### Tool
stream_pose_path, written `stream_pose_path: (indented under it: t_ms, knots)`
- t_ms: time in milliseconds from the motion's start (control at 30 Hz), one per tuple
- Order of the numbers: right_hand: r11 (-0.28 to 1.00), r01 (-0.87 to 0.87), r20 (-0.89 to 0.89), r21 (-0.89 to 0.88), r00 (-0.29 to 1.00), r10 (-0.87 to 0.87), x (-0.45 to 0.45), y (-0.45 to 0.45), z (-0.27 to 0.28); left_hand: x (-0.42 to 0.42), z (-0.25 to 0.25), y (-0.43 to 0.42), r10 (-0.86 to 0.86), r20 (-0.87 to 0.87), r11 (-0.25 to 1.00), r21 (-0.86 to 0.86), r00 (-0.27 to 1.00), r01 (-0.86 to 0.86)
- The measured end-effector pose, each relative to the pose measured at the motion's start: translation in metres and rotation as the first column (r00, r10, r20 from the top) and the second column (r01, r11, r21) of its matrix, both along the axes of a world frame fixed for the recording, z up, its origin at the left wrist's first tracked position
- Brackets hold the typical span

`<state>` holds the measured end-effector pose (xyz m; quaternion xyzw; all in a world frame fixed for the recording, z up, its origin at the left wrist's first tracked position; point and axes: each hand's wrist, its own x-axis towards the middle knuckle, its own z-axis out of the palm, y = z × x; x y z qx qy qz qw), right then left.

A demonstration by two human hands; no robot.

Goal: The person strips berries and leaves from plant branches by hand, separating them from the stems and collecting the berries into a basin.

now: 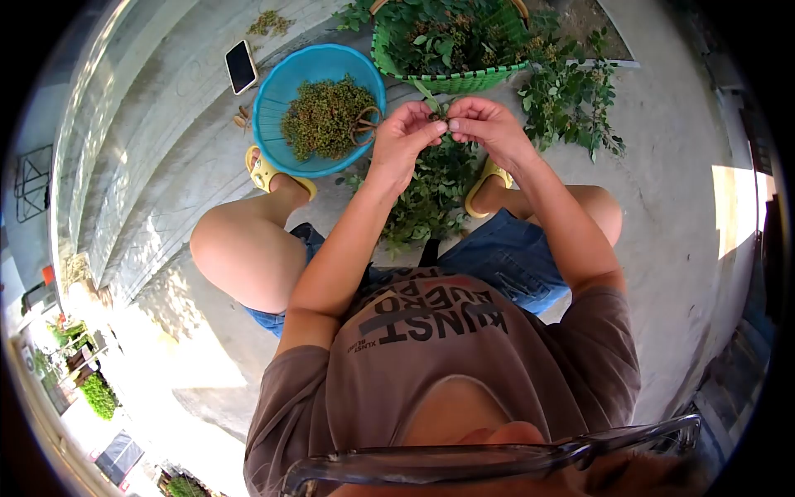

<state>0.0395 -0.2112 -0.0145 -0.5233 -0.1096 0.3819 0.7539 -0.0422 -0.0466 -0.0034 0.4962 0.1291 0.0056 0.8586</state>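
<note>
Both hands meet in front of the knees, fingertips close together on a small leafy sprig [434, 103]. My left hand [404, 139] pinches it from the left, and my right hand [490, 129] pinches it from the right. Just left of my left hand is a blue basin [273, 120] with a heap of small green-brown berries [325, 118] and a pair of scissors [363, 127] at its right side. Beyond the hands stands a green woven basket [464, 81] full of leafy branches. Below the hands, cut leafy stems [426, 195] lie on the ground.
A phone [241, 66] lies left of the basin, near a small pile of berries [269, 22] and some dry bits [243, 118]. More leafy branches [571, 103] lie on the concrete floor right of the basket. Yellow sandals [263, 171] are on the feet. Steps rise at the left.
</note>
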Motion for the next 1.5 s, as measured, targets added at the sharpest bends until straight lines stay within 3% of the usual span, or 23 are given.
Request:
stream_pose_path:
  t_ms: [233,367,400,500,767,833,867,933,1000,1067,1100,1167,1233,1267,1300,1367,1400,1467,1500]
  knots:
    - [0.999,0.032,0.153,-0.027,0.988,-0.027,-0.005,-0.001,0.009,0.003,-0.003,-0.005,0.040,-0.007,0.999,-0.004,0.999,-0.040]
    - [0.999,0.036,0.152,-0.007,0.988,-0.034,-0.007,0.002,0.008,0.002,-0.005,-0.007,0.014,-0.040,0.993,-0.118,0.999,-0.019]
    - [0.999,0.052,0.130,0.006,0.990,-0.052,-0.009,0.004,0.010,0.002,-0.007,-0.007,0.009,-0.065,0.981,-0.195,0.998,-0.022]
    - [0.996,0.089,0.083,0.020,0.992,-0.090,-0.013,0.007,0.008,0.002,-0.012,-0.005,-0.034,-0.034,0.980,-0.198,0.999,0.027]
    - [0.988,0.146,-0.027,0.043,0.989,-0.145,-0.019,0.012,-0.006,0.001,-0.013,-0.004,-0.019,-0.055,0.992,-0.128,0.998,0.012]
    - [0.978,0.193,-0.212,0.080,0.962,-0.173,-0.020,0.012,-0.002,0.000,-0.011,-0.002,-0.021,-0.062,0.989,-0.146,0.998,0.011]
    - [0.977,0.197,-0.210,0.077,0.962,-0.177,-0.020,0.013,-0.004,-0.001,-0.010,0.000,-0.038,-0.074,0.988,-0.155,0.997,0.026]
    - [0.983,0.122,-0.123,0.140,0.987,-0.105,-0.016,0.009,-0.009,0.003,-0.009,0.003,-0.073,-0.064,0.982,-0.176,0.995,0.061]
    - [0.978,0.176,0.002,0.111,0.984,-0.177,-0.013,0.008,-0.010,0.003,-0.014,0.013,-0.063,-0.118,0.989,-0.144,0.991,0.045]
    - [0.955,0.280,0.182,0.096,0.938,-0.293,-0.010,0.009,-0.014,0.004,-0.028,0.036,-0.057,-0.124,0.995,0.075,0.991,0.066]
    - [0.953,0.290,0.190,0.092,0.934,-0.303,-0.006,0.007,-0.019,0.005,-0.039,0.050,0.017,-0.091,0.968,0.249,0.996,0.006]
    - [0.963,0.259,0.401,-0.078,0.892,-0.208,-0.002,0.003,-0.033,0.008,-0.055,0.079,0.209,-0.022,0.847,0.503,0.978,-0.169]
    - [0.955,0.238,0.445,-0.177,0.885,-0.138,-0.006,0.001,-0.039,0.009,-0.091,0.126,0.310,0.030,0.705,0.664,0.950,-0.251]
    - [0.941,0.221,0.576,-0.255,0.816,-0.035,-0.011,0.001,-0.037,0.007,-0.109,0.149,0.308,0.082,0.458,0.860,0.948,-0.223]
    - [0.918,0.214,0.684,-0.333,0.725,0.079,-0.014,0.000,-0.036,0.003,-0.088,0.142,0.349,0.093,0.137,0.979,0.933,-0.149]
    - [0.894,0.200,0.714,-0.401,0.680,0.169,-0.009,-0.008,-0.031,0.005,-0.114,0.158,0.364,0.187,0.049,0.974,0.912,-0.219]
    - [0.872,0.204,0.681,-0.444,0.709,0.181,0.000,-0.014,-0.031,0.008,-0.114,0.153,0.361,0.183,0.054,0.975,0.915,-0.217]
    - [0.807,0.258,0.678,-0.532,0.701,0.223,0.027,-0.037,-0.017,0.017,-0.103,0.126,0.321,0.151,0.535,0.786,0.935,-0.310]
    - [0.760,0.312,0.704,-0.570,0.663,0.255,0.045,-0.054,0.000,0.022,-0.079,0.096,0.277,0.122,0.639,0.718,0.953,-0.277]
